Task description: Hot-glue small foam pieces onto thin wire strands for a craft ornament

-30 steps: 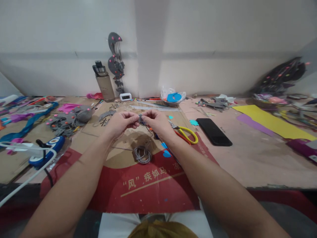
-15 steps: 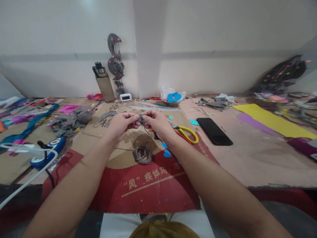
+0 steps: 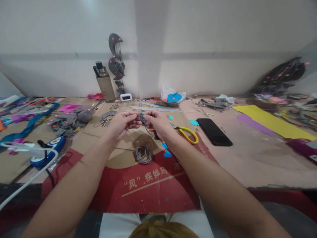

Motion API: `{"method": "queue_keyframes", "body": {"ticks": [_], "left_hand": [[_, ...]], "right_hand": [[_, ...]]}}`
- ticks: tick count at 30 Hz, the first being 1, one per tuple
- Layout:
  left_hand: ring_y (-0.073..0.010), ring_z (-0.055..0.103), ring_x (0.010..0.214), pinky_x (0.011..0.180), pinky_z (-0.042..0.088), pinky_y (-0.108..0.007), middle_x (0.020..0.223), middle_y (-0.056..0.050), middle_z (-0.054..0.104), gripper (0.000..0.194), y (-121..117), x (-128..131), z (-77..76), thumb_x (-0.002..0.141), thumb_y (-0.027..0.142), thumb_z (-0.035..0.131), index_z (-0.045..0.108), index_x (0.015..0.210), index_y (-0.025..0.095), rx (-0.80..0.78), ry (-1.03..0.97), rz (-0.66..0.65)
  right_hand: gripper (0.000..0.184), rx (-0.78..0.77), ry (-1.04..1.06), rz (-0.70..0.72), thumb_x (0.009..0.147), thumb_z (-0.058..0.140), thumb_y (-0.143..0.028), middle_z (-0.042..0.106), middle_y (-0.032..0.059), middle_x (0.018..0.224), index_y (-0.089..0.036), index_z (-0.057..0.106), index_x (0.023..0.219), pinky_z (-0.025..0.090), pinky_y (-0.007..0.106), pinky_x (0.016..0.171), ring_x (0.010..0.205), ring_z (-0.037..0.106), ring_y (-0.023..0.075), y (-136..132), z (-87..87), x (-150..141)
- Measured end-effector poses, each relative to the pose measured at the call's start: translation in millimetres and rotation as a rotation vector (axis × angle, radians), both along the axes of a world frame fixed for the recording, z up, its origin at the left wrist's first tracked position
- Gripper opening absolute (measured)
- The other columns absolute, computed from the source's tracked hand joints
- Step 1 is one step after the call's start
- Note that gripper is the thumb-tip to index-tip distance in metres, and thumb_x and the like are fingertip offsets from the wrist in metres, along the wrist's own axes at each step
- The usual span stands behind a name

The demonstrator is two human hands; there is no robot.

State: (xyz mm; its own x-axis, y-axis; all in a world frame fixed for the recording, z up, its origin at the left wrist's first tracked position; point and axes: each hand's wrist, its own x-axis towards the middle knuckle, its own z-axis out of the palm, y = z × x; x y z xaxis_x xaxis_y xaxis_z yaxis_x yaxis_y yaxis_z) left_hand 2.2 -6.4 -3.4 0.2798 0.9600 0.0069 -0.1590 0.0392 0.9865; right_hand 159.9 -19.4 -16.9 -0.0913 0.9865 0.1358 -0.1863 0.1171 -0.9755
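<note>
Two hands [image 3: 125,124] [image 3: 158,125] pinch a grey piece [image 3: 141,116], well inside the table edge [image 3: 260,187].

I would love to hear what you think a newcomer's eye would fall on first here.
Probably the left hand and right hand, meeting mid-picture with a small grey piece between their fingertips. The red-printed cardboard below them stands out too, as do the yellow sheet at far right and the grey crescents beside the bottle.

Forearms [image 3: 76,175] are bare, the top [image 3: 162,230] olive-brown, the lap clothing [image 3: 119,225] white.
</note>
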Motion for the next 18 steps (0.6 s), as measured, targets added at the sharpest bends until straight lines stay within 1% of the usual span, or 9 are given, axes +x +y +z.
{"method": "queue_keyframes", "body": {"ticks": [2,4,5,6,9,11,13,15,18], "left_hand": [[-0.0079,0.056,0.051,0.049,0.045,-0.019,0.063,-0.002,0.062,0.008,4.1,-3.0,-1.8,0.067,0.013,0.060,0.065,0.074,0.013,0.036,0.058,0.100],[-0.0049,0.045,0.042,0.040,0.035,-0.017,0.053,0.002,0.054,0.009,8.3,-5.8,-3.9,0.064,0.009,0.054,0.061,0.061,0.014,0.109,0.177,0.230],[-0.0049,0.044,0.041,0.040,0.034,-0.017,0.052,0.002,0.053,0.010,9.6,-6.6,-4.5,0.063,0.009,0.053,0.061,0.060,0.014,0.144,0.240,0.253],[-0.0055,0.046,0.043,0.041,0.035,-0.018,0.054,0.001,0.054,0.010,10.0,-6.8,-4.5,0.063,0.010,0.053,0.062,0.061,0.014,0.169,0.287,0.247],[-0.0100,0.056,0.055,0.051,0.045,-0.022,0.067,-0.003,0.063,0.013,6.4,-3.9,-1.9,0.067,0.019,0.058,0.067,0.075,0.014,0.171,0.300,0.105],[-0.0125,0.060,0.059,0.055,0.048,-0.024,0.069,-0.006,0.065,0.017,2.6,-0.7,0.3,0.069,0.027,0.062,0.067,0.076,0.012,0.155,0.284,0.011],[-0.0136,0.061,0.059,0.057,0.048,-0.026,0.067,-0.007,0.065,0.019,0.6,1.3,0.8,0.069,0.029,0.064,0.066,0.074,0.011,0.139,0.275,-0.040],[-0.0129,0.060,0.058,0.055,0.048,-0.025,0.067,-0.006,0.065,0.014,1.9,1.1,-0.9,0.068,0.022,0.061,0.066,0.076,0.011,0.129,0.264,-0.004],[-0.0072,0.051,0.047,0.044,0.038,-0.019,0.061,-0.001,0.059,0.012,8.4,-3.8,-4.9,0.063,0.010,0.053,0.062,0.070,0.013,0.167,0.278,0.175]], "right_hand": [[0.018,-0.012,-0.022,-0.005,0.068,0.063,-0.033,0.045,-0.0072,0.052,-0.020,0.051,0.073,0.031,0.020,0.044,0.044,0.041,0.0065,0.3,0.6,0.4],[0.017,-0.018,-0.067,-0.015,0.069,0.061,-0.033,0.044,-0.0072,0.051,-0.020,0.051,0.072,0.030,0.020,0.043,0.044,0.041,0.0070,0.6,0.9,1.0],[0.016,-0.010,-0.102,-0.022,0.069,0.060,-0.033,0.044,-0.0069,0.052,-0.020,0.050,0.072,0.030,0.020,0.043,0.045,0.041,0.0072,0.8,0.9,1.5],[0.015,0.006,-0.143,-0.030,0.070,0.059,-0.032,0.045,-0.0066,0.053,-0.020,0.050,0.071,0.031,0.020,0.044,0.046,0.041,0.0075,1.1,0.6,2.0],[0.009,0.076,-0.292,-0.053,0.072,0.055,-0.029,0.047,-0.0056,0.056,-0.020,0.051,0.071,0.033,0.021,0.046,0.049,0.042,0.0084,2.7,-1.1,3.9],[0.008,0.122,-0.382,-0.068,0.073,0.053,-0.028,0.048,-0.0053,0.057,-0.020,0.051,0.070,0.033,0.022,0.048,0.051,0.042,0.0088,4.0,-2.1,5.1],[0.010,0.162,-0.455,-0.082,0.073,0.053,-0.029,0.049,-0.0048,0.057,-0.020,0.052,0.069,0.032,0.022,0.049,0.052,0.041,0.0091,4.7,-2.2,6.1],[0.012,0.186,-0.502,-0.084,0.074,0.053,-0.030,0.051,-0.0039,0.060,-0.019,0.053,0.069,0.032,0.022,0.050,0.055,0.042,0.0095,4.8,-1.8,6.9],[0.013,0.177,-0.505,-0.065,0.073,0.054,-0.031,0.052,-0.0039,0.061,-0.019,0.053,0.069,0.033,0.022,0.052,0.056,0.043,0.0094,4.4,-0.9,7.3]]}}
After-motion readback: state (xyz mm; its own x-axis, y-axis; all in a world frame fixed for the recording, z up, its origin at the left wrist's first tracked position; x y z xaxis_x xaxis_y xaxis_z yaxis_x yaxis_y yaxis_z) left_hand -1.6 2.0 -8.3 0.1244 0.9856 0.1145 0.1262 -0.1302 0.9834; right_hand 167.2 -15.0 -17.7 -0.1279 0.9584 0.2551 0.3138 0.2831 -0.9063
